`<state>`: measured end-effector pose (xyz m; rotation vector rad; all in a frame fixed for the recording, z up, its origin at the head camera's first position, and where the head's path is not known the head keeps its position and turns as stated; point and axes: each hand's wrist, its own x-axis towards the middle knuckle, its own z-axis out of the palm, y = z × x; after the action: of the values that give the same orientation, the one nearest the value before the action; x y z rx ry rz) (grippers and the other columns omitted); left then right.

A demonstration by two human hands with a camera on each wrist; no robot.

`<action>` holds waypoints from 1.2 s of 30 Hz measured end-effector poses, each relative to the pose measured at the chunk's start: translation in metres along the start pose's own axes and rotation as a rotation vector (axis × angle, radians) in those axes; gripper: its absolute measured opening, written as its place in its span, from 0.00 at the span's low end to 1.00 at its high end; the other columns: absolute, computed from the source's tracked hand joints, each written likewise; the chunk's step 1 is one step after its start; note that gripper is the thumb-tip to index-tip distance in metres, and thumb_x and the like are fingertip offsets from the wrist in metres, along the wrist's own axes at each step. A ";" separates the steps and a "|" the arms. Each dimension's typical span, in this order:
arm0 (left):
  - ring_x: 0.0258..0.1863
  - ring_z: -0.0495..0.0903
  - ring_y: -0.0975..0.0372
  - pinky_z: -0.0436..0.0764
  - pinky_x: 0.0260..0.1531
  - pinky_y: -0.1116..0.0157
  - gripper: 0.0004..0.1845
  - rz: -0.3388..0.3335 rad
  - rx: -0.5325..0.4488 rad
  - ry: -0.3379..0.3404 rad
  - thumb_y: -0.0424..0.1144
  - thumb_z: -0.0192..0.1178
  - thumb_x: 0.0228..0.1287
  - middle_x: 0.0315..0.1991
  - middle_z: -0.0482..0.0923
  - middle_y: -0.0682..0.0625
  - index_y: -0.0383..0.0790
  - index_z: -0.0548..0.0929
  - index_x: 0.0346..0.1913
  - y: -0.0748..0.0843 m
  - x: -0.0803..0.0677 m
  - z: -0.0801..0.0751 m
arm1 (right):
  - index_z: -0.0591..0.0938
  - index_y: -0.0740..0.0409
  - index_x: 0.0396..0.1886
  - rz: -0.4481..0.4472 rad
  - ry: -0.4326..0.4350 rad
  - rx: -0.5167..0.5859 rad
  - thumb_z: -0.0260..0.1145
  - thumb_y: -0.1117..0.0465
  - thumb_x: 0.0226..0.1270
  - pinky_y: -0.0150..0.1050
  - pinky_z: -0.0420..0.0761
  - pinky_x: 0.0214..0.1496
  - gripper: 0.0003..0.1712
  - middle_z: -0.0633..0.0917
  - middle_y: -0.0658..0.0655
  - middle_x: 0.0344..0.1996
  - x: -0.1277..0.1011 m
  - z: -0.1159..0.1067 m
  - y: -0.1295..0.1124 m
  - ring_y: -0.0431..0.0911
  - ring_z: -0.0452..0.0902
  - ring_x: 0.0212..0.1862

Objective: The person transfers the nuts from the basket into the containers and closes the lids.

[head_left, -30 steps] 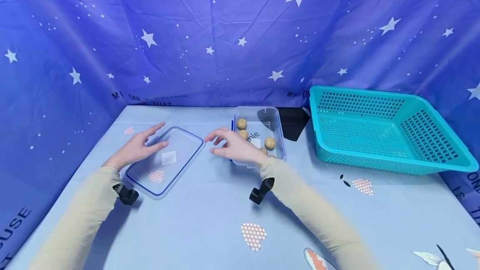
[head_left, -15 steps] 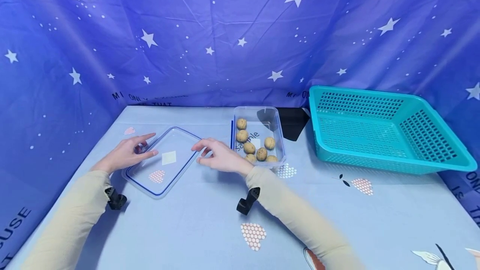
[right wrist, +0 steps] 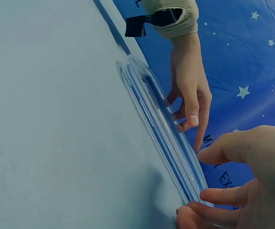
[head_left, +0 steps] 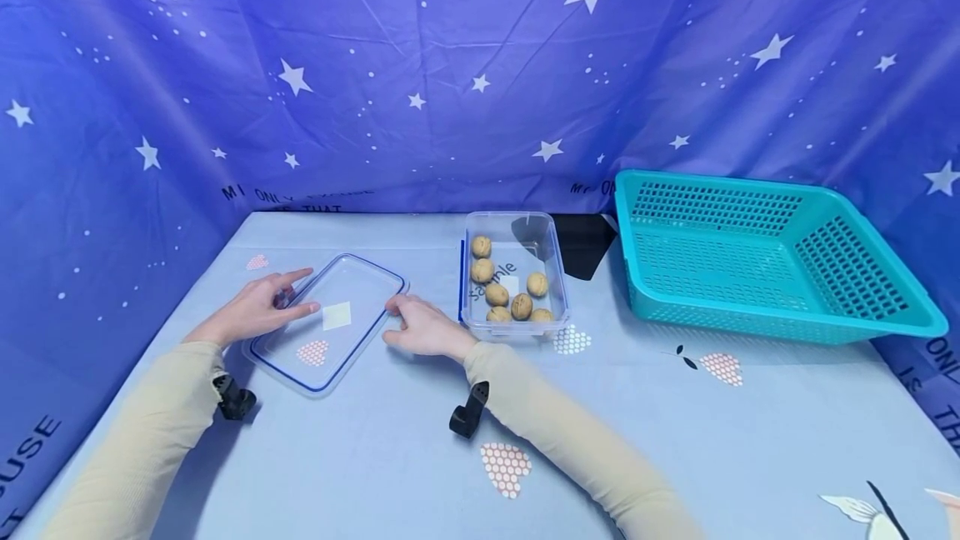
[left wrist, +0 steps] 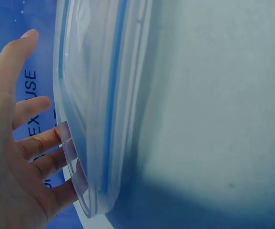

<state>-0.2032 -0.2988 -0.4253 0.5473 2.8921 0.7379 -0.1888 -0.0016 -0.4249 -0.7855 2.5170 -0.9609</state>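
Lid (head_left: pixel 327 322), clear w/ blue rim seal, lies flat on the light-blue tablecloth (head_left: pixel 420 457), left of centre, between both hands. Left hand (head_left: pixel 255 311) rests on its far-left edge, fingers straight and relaxed, laid over the rim. Right hand (head_left: pixel 420 325) is at the lid's right edge, fingertips touching the rim; fingers a bit bent, not clamped round it as far as the head view shows.

Left wrist view adds detail: lid (left wrist: pixel 99 109) seen edge-on, left hand (left wrist: pixel 13 157) spread w/ fingers partly under or behind the clear rim, seen through the plastic. Can't tell if they lift it.

Right wrist view: lid (right wrist: pixel 163 131) again edge-on on the cloth, right hand (right wrist: pixel 242 186) at the near end, fingertips touching the rim's end, thumb apart above it. Left hand (right wrist: pixel 190 93) shows at the far side, fingers pointing down on the lid.

Only the head view shows the rest: clear box (head_left: pixel 553 273) w/ walnuts (head_left: pixel 506 294) just right of the right hand, teal basket (head_left: pixel 757 261) further right, well apart from the lid.
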 end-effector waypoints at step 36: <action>0.20 0.75 0.57 0.75 0.23 0.64 0.33 -0.141 -0.242 0.119 0.55 0.45 0.75 0.19 0.74 0.47 0.27 0.69 0.66 0.022 0.006 0.004 | 0.51 0.57 0.77 0.093 0.214 0.485 0.78 0.57 0.50 0.35 0.76 0.50 0.61 0.48 0.58 0.75 -0.006 0.005 0.001 0.42 0.72 0.51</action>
<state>-0.2013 -0.2765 -0.4186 0.2782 2.8492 1.1113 -0.1824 -0.0003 -0.4281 -0.4300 2.3054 -1.6067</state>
